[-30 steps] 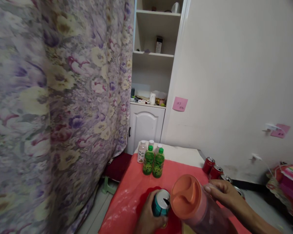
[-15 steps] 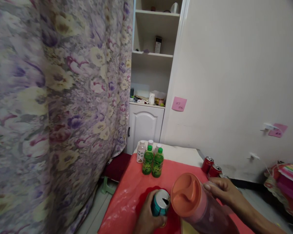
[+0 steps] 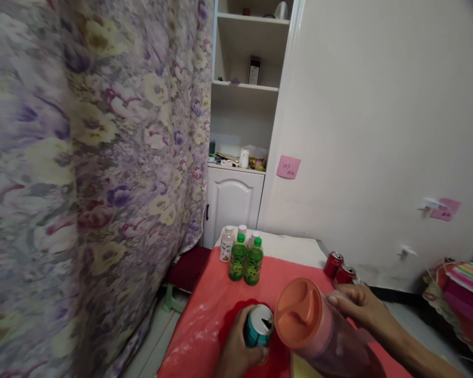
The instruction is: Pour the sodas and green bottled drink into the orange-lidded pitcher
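My left hand (image 3: pixel 238 344) is wrapped around a teal drink can (image 3: pixel 258 326) whose top opening is popped. Close on its right, my right hand (image 3: pixel 357 304) grips the handle of a see-through pitcher (image 3: pixel 339 341) with an orange lid (image 3: pixel 299 313). The pitcher leans with its lid toward the can and holds dark liquid low in its body. Whether any liquid runs between the lid and the can, I cannot tell. A red tray or plate (image 3: pixel 278 362) lies beneath the can, largely hidden by my hand.
On the red-covered table (image 3: pixel 205 325) stand two green tea bottles (image 3: pixel 254 264) before several white-capped bottles (image 3: pixel 226 247). Red cans (image 3: pixel 333 264) stand at the right edge. A floral curtain (image 3: pixel 102 184) hangs left. Behind are a white cabinet (image 3: pixel 236 205) and a wall with a pink note (image 3: pixel 288 167).
The view has shifted very slightly. Both hands, the can and the tilted pitcher hold nearly the same positions.
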Motion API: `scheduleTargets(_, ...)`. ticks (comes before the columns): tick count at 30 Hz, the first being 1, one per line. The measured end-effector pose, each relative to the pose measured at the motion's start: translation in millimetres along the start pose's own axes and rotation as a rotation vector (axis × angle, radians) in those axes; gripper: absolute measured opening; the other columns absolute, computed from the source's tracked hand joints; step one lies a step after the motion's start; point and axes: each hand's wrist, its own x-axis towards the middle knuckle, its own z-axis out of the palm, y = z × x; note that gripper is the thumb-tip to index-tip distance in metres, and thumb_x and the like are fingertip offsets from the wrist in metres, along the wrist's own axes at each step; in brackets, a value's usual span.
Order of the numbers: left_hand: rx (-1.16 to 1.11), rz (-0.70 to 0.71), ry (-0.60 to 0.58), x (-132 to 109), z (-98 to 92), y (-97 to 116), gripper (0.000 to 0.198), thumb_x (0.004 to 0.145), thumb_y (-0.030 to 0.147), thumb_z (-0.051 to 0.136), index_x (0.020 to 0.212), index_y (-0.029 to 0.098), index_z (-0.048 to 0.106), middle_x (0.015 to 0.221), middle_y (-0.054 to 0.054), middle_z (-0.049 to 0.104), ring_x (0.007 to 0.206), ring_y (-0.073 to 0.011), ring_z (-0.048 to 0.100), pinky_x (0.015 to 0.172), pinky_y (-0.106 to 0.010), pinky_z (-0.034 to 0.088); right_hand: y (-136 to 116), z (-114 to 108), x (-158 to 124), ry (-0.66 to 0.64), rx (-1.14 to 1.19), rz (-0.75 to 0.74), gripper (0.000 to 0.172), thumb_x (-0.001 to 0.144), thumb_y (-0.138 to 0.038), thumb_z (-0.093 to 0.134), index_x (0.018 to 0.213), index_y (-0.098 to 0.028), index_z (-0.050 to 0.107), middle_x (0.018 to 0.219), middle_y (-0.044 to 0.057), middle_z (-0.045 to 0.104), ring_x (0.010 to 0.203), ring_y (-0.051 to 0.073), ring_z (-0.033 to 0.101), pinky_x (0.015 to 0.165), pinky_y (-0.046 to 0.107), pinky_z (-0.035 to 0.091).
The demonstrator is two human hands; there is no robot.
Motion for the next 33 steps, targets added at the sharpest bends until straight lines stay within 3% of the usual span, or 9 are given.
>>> scheduleTargets(12, 0.011, -0.002, 0.005, -3.2, 1.2, 13.6, 0.079, 0.045, 0.011, 0.071, 0.122, 0.021, 0.057, 0.122, -0.010, 0.070, 0.117, -0.0356, 0.062, 0.101, -0.042, 0.048, -1.8, 0.7, 0.9, 0.002, 0.003, 0.004, 0.058, 0.079, -0.072, 0.059, 0.056, -0.024, 0.036, 0.053, -0.008, 0.029, 0.053, 0.009, 0.022, 0.052, 0.030, 0.016)
scheduleTargets(33, 0.032, 0.010, 0.031, -4.9, -0.4, 5.8, 0.079, 0.047, 0.005, 0.068, 0.123, 0.021, 0.058, 0.124, -0.009, 0.071, 0.117, -0.0330, 0.063, 0.099, -0.039, 0.050, -9.9, 1.7, 0.1, 0.010, -0.023, -0.003, 0.057, 0.079, -0.069, 0.060, 0.055, -0.023, 0.037, 0.054, -0.008, 0.028, 0.054, 0.010, 0.023, 0.053, 0.030, 0.016)
